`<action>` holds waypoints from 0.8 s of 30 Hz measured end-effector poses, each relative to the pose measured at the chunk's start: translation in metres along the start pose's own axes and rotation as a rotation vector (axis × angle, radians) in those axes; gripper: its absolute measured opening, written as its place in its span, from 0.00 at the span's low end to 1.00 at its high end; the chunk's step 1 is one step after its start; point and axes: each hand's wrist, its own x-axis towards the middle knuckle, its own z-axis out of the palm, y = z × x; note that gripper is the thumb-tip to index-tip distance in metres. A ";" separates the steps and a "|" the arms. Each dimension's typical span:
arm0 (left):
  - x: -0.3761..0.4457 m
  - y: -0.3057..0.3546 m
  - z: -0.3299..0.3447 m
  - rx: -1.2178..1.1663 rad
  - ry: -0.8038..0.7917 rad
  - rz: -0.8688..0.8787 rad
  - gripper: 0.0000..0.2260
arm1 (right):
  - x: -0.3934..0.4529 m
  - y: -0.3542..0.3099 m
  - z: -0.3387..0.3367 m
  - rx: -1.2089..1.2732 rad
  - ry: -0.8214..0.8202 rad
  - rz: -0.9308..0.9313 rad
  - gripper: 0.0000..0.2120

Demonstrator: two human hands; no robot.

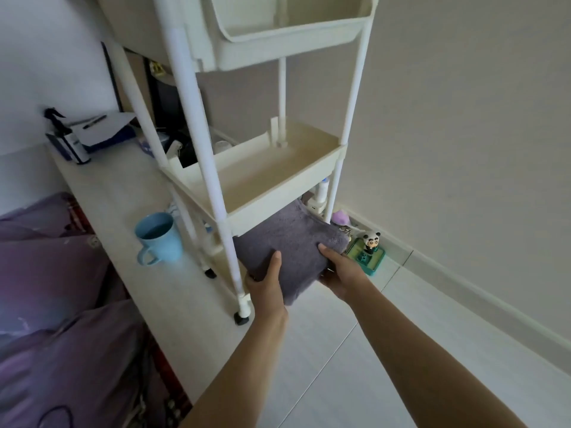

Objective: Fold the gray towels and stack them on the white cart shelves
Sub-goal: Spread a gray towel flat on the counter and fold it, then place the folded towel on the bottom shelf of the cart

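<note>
Soft, dim daylight around me, no glare; wide-angle bending curves the cart poles [197, 118], edges slightly blurred.

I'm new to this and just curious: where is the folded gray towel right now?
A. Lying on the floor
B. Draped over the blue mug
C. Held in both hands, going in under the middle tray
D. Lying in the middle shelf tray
C: both the left hand and right hand grip the folded gray towel, its far end under the white cart's middle tray.

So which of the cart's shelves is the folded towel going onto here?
The lowest shelf: both hands hold the gray towel with its far end under the middle shelf. The middle and top shelf hold nothing.
</note>
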 end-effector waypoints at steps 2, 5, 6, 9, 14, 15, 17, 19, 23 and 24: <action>0.007 -0.001 0.004 -0.020 0.005 0.031 0.41 | 0.012 0.003 0.007 0.067 -0.043 -0.046 0.21; 0.046 -0.028 -0.003 0.077 0.037 0.105 0.43 | 0.033 0.009 0.016 0.051 -0.042 -0.080 0.20; 0.051 -0.030 -0.005 0.142 0.058 0.136 0.43 | 0.037 0.011 0.017 0.003 -0.012 -0.085 0.19; 0.026 -0.007 0.007 0.364 0.137 0.175 0.40 | 0.051 0.016 0.018 -0.237 0.135 -0.084 0.17; 0.019 -0.010 0.014 0.656 0.219 0.225 0.34 | 0.053 0.017 0.028 -0.721 0.311 -0.196 0.22; 0.018 -0.010 0.014 0.711 0.196 0.262 0.32 | 0.053 0.019 0.027 -0.721 0.313 -0.198 0.23; 0.016 -0.013 0.012 0.835 0.124 0.363 0.28 | 0.051 0.022 0.022 -0.615 0.287 -0.185 0.27; 0.010 -0.013 0.011 0.983 0.050 0.474 0.26 | 0.048 0.024 0.017 -0.536 0.243 -0.173 0.29; 0.007 -0.013 0.007 1.195 0.020 0.516 0.26 | 0.027 0.023 0.009 -0.490 0.158 -0.154 0.30; 0.005 -0.009 0.008 1.241 0.009 0.499 0.25 | 0.019 0.022 0.006 -0.501 0.151 -0.158 0.30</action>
